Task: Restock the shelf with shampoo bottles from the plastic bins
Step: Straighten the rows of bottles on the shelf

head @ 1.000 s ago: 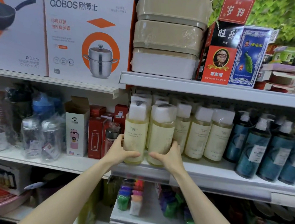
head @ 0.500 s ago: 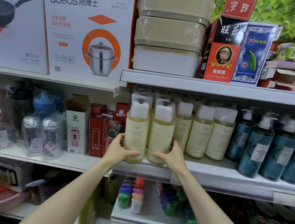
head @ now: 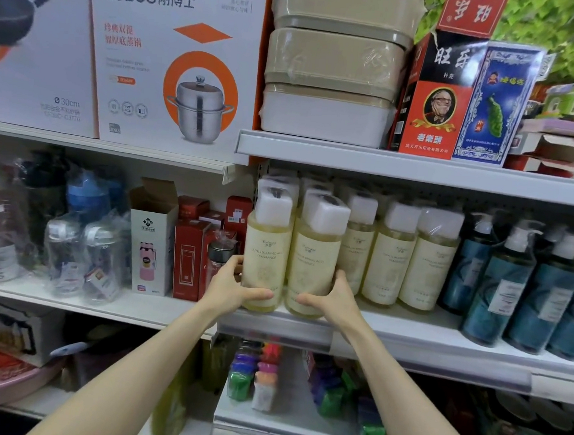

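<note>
So the left bottle (head: 267, 250) and right bottle (head: 313, 257), both yellow shampoo, are stood upright, side by side and touching, right at the front lip of the shelf (head: 407, 333), about dead centre. The left bottle is gripped low down by the left hand (head: 232, 288), thumb laid across the front and fingers curled round the side at 9 o'clock. The right bottle is held the same way by the right hand (head: 334, 298), fingers wrapped round at 3 o'clock. More yellow bottles (head: 392, 256) are lined up at 3 o'clock of the pair, with blue bottles (head: 507, 286) further along. Red boxes (head: 190, 254) are parked at 9 o'clock and a pot box (head: 174, 61) up at 11.
</note>
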A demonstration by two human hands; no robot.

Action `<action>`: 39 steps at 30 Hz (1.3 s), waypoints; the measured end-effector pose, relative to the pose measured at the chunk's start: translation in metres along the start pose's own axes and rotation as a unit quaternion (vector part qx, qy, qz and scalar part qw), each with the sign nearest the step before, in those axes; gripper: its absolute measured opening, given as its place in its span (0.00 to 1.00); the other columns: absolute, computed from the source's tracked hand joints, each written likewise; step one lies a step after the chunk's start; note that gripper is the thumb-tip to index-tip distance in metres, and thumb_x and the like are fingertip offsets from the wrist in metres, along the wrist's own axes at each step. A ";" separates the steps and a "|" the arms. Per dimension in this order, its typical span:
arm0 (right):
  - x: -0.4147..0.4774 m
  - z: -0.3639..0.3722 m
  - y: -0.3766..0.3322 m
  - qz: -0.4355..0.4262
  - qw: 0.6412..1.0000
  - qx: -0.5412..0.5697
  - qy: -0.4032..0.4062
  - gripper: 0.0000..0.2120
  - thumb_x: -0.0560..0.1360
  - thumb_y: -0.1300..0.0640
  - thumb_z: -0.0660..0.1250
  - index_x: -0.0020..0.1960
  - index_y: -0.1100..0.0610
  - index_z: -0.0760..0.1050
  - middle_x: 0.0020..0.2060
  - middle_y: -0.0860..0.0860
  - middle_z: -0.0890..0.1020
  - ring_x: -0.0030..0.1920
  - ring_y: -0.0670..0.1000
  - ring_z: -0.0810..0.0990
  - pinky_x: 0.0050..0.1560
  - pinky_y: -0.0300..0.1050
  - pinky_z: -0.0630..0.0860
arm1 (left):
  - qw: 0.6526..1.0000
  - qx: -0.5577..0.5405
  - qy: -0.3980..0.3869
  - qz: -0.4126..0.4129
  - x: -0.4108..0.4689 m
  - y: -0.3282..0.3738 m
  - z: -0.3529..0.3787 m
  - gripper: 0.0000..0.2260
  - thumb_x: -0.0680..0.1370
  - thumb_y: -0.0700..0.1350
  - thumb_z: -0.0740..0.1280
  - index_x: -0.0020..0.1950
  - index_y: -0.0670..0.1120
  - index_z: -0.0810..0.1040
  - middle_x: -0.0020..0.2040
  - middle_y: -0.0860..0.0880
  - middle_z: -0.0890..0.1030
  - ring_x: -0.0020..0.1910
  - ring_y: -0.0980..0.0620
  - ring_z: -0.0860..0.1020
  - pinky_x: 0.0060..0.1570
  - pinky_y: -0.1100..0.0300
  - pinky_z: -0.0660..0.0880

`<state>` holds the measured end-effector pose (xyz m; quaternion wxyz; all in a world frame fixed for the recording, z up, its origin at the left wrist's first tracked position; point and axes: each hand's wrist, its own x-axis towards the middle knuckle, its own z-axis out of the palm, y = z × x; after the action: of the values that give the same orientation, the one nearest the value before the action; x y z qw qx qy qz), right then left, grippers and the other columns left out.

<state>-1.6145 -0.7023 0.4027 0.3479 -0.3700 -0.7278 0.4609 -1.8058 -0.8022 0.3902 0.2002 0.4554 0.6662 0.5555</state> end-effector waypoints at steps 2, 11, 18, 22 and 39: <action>0.001 0.006 -0.001 0.000 0.999 -0.043 0.023 0.44 0.61 0.52 0.82 0.68 0.58 0.60 0.67 0.54 0.70 0.65 0.52 0.71 0.65 0.48 0.71 | 1.000 0.001 -0.002 0.001 0.000 0.000 0.000 0.34 0.63 0.47 0.81 0.64 0.50 0.70 0.57 0.53 0.79 0.56 0.55 0.77 0.49 0.63 0.75; -0.004 0.004 0.003 -0.018 0.999 -0.016 0.040 0.37 0.63 0.57 0.81 0.64 0.55 0.63 0.63 0.51 0.75 0.64 0.50 0.74 0.59 0.43 0.73 | 1.000 -0.016 -0.005 -0.007 0.003 -0.009 0.001 0.33 0.63 0.46 0.81 0.64 0.48 0.70 0.59 0.52 0.79 0.59 0.53 0.78 0.57 0.55 0.77; -0.001 0.009 0.005 -0.014 0.994 -0.080 0.074 0.41 0.59 0.48 0.82 0.64 0.55 0.64 0.62 0.51 0.74 0.64 0.53 0.73 0.64 0.54 0.74 | 1.000 -0.012 -0.011 -0.007 0.000 -0.004 0.003 0.34 0.66 0.46 0.79 0.67 0.47 0.68 0.60 0.51 0.78 0.59 0.53 0.77 0.57 0.57 0.75; -0.002 0.004 0.006 -0.016 0.997 -0.047 0.058 0.36 0.62 0.54 0.81 0.62 0.53 0.64 0.62 0.51 0.76 0.63 0.52 0.75 0.63 0.52 0.74 | 0.999 -0.025 -0.030 -0.012 0.003 -0.005 0.002 0.32 0.66 0.46 0.78 0.67 0.49 0.68 0.62 0.50 0.79 0.61 0.51 0.77 0.61 0.50 0.76; -0.008 0.006 -0.001 -0.027 0.998 -0.030 0.051 0.35 0.63 0.55 0.81 0.62 0.52 0.65 0.62 0.49 0.77 0.63 0.50 0.75 0.62 0.49 0.75 | 1.000 -0.007 -0.011 -0.002 0.003 -0.003 0.000 0.32 0.66 0.45 0.79 0.66 0.48 0.70 0.59 0.51 0.79 0.57 0.54 0.77 0.49 0.64 0.75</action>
<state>-1.6155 -0.7119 0.4006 0.3855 -0.3834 -0.7324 0.4098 -1.8082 -0.7994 0.3883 0.2119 0.4585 0.6610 0.5549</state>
